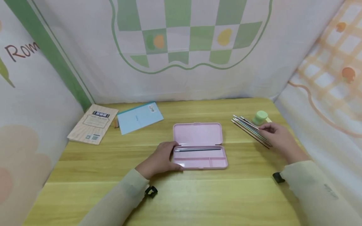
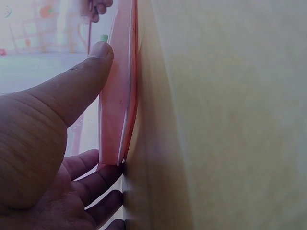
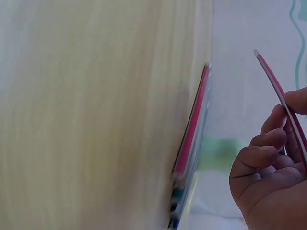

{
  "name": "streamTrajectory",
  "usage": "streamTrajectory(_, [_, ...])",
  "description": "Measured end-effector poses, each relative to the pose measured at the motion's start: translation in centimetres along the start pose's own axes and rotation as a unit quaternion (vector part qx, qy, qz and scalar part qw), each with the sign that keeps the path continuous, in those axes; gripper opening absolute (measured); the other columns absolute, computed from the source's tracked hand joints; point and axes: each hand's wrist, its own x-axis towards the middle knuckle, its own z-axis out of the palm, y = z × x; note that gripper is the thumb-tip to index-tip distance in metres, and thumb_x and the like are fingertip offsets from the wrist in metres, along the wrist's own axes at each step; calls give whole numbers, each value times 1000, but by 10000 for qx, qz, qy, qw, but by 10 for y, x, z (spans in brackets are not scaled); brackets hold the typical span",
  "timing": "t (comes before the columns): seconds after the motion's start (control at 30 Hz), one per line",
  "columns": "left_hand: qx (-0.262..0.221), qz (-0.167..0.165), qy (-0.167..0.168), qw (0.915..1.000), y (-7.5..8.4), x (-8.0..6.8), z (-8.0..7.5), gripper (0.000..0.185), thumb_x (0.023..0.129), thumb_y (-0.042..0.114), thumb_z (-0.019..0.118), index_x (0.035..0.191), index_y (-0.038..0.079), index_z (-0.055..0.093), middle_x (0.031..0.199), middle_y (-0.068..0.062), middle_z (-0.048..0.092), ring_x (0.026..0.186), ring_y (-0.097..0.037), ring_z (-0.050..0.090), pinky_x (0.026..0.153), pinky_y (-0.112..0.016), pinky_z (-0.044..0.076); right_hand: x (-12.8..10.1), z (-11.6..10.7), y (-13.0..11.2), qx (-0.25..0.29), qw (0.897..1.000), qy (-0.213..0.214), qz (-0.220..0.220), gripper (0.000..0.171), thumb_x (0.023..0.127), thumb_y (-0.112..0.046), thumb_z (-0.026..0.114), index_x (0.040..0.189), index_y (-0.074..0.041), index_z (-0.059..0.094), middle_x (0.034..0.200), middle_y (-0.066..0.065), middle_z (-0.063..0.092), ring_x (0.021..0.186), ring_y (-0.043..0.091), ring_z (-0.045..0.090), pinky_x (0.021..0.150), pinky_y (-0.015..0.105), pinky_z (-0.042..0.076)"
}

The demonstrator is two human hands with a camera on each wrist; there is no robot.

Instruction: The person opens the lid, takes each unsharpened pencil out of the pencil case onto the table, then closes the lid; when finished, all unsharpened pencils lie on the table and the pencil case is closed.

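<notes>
Right now the left hand (image 1: 161, 158) steadies the open pink pencil case (image 1: 199, 147) at its left end: thumb on the tray rim, the other fingers against the near-left corner, loosely bent, bracing rather than clamping. Case sits mid-desk (image 1: 181, 201), lid laid flat beyond the tray, long axis running left-right. One dark pencil (image 1: 197, 149) lies in the long rear slot, parallel to that axis; the two front compartments look bare, though glare makes that uncertain.

Right hand (image 1: 278, 136) is well right of the case, fingers curled round one red-striped pencil (image 3: 283, 103) lifted from the loose pencil bunch (image 1: 250, 130). Bunch lies just under and left of those fingers, axis diagonal, tips pointing away-left. Green round eraser (image 1: 260, 117) sits just beyond the fingertips.

Case lies left of the right fingers; the right hand alone holds a pencil.

Beyond the left fingers: blue notebook (image 1: 139, 117), tan booklet (image 1: 93, 124).
</notes>
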Motion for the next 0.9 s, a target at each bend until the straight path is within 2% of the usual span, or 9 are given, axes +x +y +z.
streamTrajectory(0.1, [17, -4, -7, 10000, -1, 0, 0, 105, 73, 59, 90, 154, 11, 44, 154, -7, 48, 146, -29, 35, 121, -45, 31, 6, -5, 17, -67, 10000, -40, 22, 43, 104, -45, 60, 121, -6, 68, 125, 22, 66, 112, 30, 56, 84, 31, 43])
streamTrajectory(0.27, [23, -5, -24, 10000, -2, 0, 0, 105, 72, 61, 90, 154, 12, 44, 155, -6, 48, 146, -29, 34, 121, -45, 31, 14, -13, 36, -210, 9997, -19, -84, 42, 105, -41, 59, 120, -3, 68, 120, 21, 67, 103, 24, 56, 80, 27, 42])
streamTrajectory(0.6, [64, 26, 10, 10000, -2, 1, 1, 105, 72, 61, 90, 153, 12, 44, 154, -6, 49, 146, -29, 35, 121, -45, 30, 26, -19, 44, -369, 9990, -223, 89, 41, 104, -41, 60, 120, -4, 68, 115, 16, 68, 102, 27, 56, 81, 33, 42])
streamTrajectory(0.73, [28, 24, 13, 10000, -2, 0, 1, 105, 72, 60, 90, 153, 12, 44, 154, -6, 48, 146, -29, 34, 121, -45, 31, 32, -21, 48, -421, 9985, -346, 26, 37, 103, -36, 61, 117, -2, 68, 112, 18, 68, 98, 29, 56, 79, 35, 42])
streamTrajectory(0.9, [-29, 34, 17, 10000, 0, -1, -1, 104, 73, 58, 91, 153, 11, 44, 154, -7, 48, 146, -30, 35, 121, -45, 31, 40, -21, 54, -753, 9958, -505, -117, 34, 101, -32, 66, 113, -1, 70, 109, 18, 70, 92, 28, 58, 78, 37, 43])
